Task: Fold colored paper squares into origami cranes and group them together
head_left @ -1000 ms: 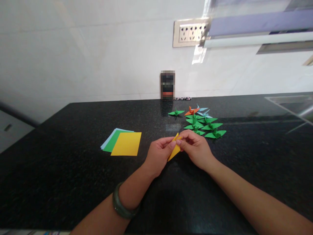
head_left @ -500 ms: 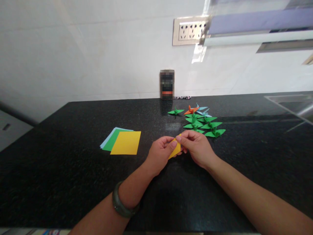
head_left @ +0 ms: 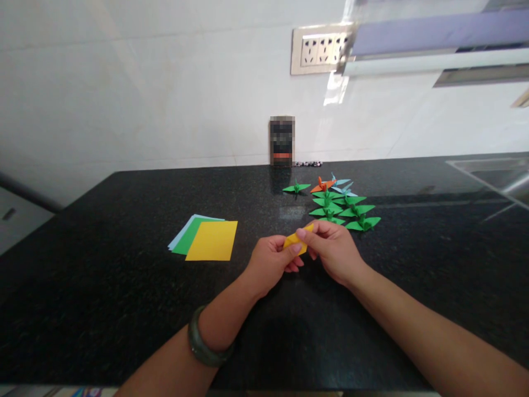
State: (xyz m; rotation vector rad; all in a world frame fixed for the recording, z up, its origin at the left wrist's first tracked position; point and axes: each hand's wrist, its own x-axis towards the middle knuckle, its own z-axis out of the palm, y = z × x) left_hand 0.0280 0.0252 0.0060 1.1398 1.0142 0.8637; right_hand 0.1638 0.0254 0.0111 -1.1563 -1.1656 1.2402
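A small piece of folded yellow origami paper (head_left: 292, 240) is held between both hands above the dark counter. My left hand (head_left: 273, 262) pinches its near left part, thumb on top and the other fingers curled beneath. My right hand (head_left: 334, 248) grips the far right part between thumb and fingers, and a yellow corner sticks up past the thumb. Just beyond the right hand sit several green paper cranes (head_left: 359, 210), with an orange paper crane (head_left: 323, 186) and light-blue paper cranes (head_left: 342, 183) behind them. The hands hide part of the folded paper.
Left of my hands lie fanned paper sheets, a yellow sheet (head_left: 212, 241) on top. A blurred dark upright device (head_left: 282, 140) leans on the wall, a beaded strap (head_left: 309, 164) beside it. A sink edge (head_left: 487, 179) lies at right, on the black counter (head_left: 124, 309).
The folded yellow paper has turned in my fingers: its lower point has gone from view and a corner now rises at the upper right. Both hands keep hold of it.
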